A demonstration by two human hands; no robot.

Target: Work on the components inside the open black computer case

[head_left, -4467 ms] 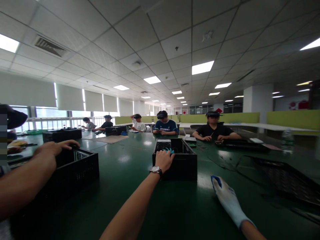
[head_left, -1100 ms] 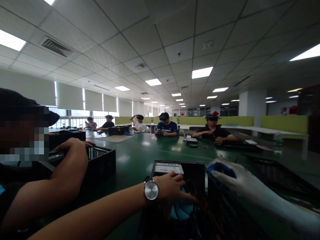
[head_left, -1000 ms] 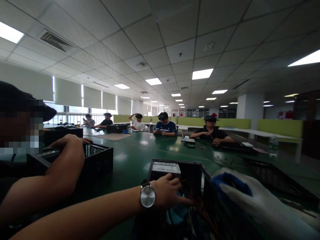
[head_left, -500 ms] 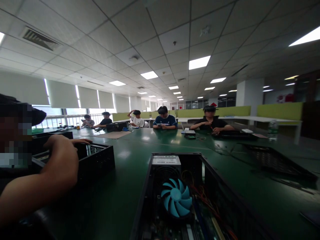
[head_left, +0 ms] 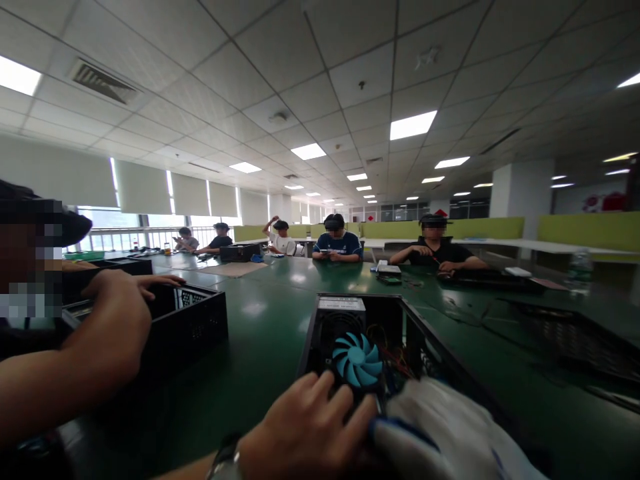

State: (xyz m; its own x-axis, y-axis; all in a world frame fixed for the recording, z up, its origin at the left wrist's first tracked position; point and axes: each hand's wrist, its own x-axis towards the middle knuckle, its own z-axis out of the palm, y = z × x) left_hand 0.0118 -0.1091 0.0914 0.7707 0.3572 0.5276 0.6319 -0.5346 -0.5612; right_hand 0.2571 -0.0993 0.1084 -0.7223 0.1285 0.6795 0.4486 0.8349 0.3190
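My left hand [head_left: 310, 423] is bare, with a watch [head_left: 227, 460] on the wrist. Its fingers are curled, and their tips reach the blue-edged side of a whitish work glove [head_left: 445, 427]. The glove is blurred by motion and appears to cover my right hand, whose fingers I cannot make out. Both hands are above the near part of an open black computer case [head_left: 445, 340]. Inside it, a turquoise fan [head_left: 357, 360] sits below the power supply [head_left: 343, 305], with coloured cables beside it. My hands hide the case's lower part.
At the left, a co-worker's arm [head_left: 105, 333] reaches over another black case [head_left: 200, 320]. A dark panel [head_left: 575, 330] and cables lie on the green table [head_left: 260, 353] at the right. A bottle [head_left: 580, 270] stands beyond them. Several people sit across the table.
My left hand and the gloved right side have come into view from below, over the case. The view has shifted slightly; the fan and case appear lower-edge covered now.
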